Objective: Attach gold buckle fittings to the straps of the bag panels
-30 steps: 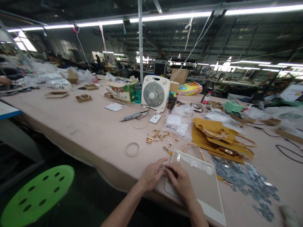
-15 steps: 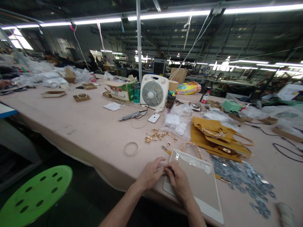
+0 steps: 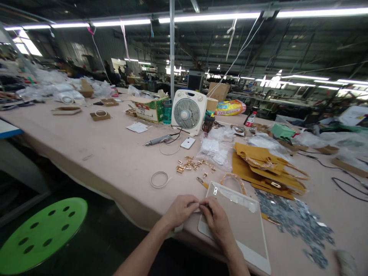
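Note:
My left hand [image 3: 180, 211] and my right hand [image 3: 216, 217] meet at the left edge of a flat, beige bag [image 3: 238, 218] with white edging. Both have their fingers pinched together; whatever is between the fingertips is too small to make out. A pale scrap [image 3: 178, 228] shows under my left hand at the table edge. My right hand and forearm lie over the bag's left part. At the bag's top is a wrapped handle [image 3: 233, 176], and a tan strap [image 3: 202, 182] with a metal end sticks out at its upper left.
A roll of tape [image 3: 159, 179], gold metal fittings [image 3: 189, 165], a phone [image 3: 188, 143] and a grey screwdriver-like tool [image 3: 158, 140] lie beyond my hands. To the right are mustard bag pieces [image 3: 258, 165] and many flat grey pieces [image 3: 299, 218]. A fan [image 3: 189, 112] stands behind; a green stool [image 3: 43, 234] is lower left.
My left hand's raised fingers have folded in toward the right fingertips. A pale scrap now shows beneath my left hand. The bag stays in place; the view has shifted slightly.

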